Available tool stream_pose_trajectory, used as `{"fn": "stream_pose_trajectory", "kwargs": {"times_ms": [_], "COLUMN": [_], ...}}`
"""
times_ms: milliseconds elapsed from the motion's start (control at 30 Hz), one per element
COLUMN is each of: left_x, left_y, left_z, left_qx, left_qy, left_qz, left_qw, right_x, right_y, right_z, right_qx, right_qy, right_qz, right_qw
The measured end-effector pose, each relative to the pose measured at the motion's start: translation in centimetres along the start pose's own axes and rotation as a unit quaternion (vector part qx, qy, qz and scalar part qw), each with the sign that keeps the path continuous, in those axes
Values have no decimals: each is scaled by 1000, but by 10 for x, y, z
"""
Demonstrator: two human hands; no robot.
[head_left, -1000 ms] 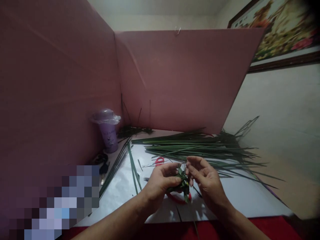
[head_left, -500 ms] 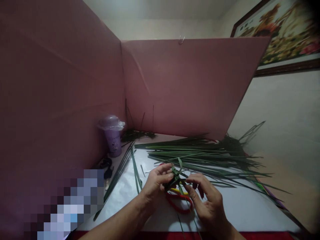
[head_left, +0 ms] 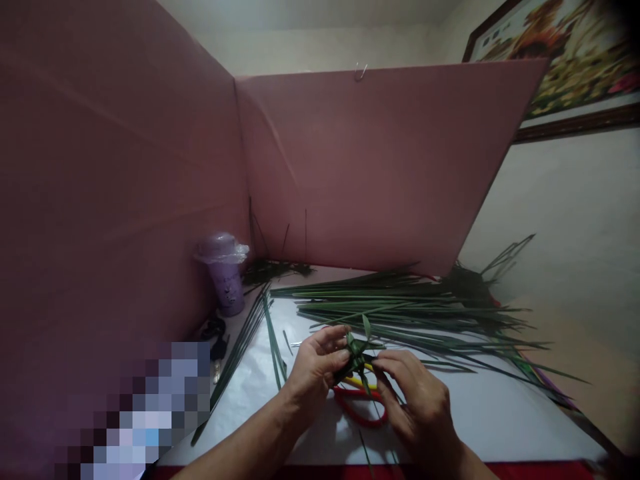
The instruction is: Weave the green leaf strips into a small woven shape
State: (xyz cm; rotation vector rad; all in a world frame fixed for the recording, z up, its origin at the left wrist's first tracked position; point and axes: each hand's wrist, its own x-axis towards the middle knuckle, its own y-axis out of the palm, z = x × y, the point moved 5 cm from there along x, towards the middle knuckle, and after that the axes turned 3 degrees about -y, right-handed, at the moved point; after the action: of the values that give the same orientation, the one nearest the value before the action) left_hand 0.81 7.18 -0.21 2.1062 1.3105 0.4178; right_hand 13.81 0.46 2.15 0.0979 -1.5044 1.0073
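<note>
Over a white tabletop (head_left: 495, 420), left hand (head_left: 315, 367) and right hand (head_left: 420, 393) pinch a spiky green leaf-knot (head_left: 357, 349).

I have the leaf piece (head_left: 357, 352) between my left hand (head_left: 317, 361) and right hand (head_left: 420, 393), above the handle loop (head_left: 369, 423) on the table (head_left: 495, 417). A leaf pile (head_left: 390, 308) lies beyond; the cup (head_left: 229, 287) stands far left, a leaf bundle (head_left: 239, 353) nearer, left of my hands.
</note>
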Motion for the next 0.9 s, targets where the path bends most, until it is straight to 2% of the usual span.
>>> {"fn": "stream_pose_trajectory", "kwargs": {"times_ms": [267,467,667,900], "left_x": [0,1,-4,-5], "left_y": [-1,-1,9,8], "left_z": [-1,-2,-5,-6], "left_qx": [26,40,48,75], "left_qy": [3,6,6,13], "left_qz": [-15,-6,56,44], "left_qw": [1000,999,997,996], "right_x": [2,1,1,1], "right_y": [-11,-13,-13,-13], "right_z": [2,-1,-3,-4], "right_qx": [-112,-128,-125,-129], "right_qy": [-62,-62,-65,-68], "right_qz": [-60,-78,-82,-91], "right_qw": [990,987,987,985]}}
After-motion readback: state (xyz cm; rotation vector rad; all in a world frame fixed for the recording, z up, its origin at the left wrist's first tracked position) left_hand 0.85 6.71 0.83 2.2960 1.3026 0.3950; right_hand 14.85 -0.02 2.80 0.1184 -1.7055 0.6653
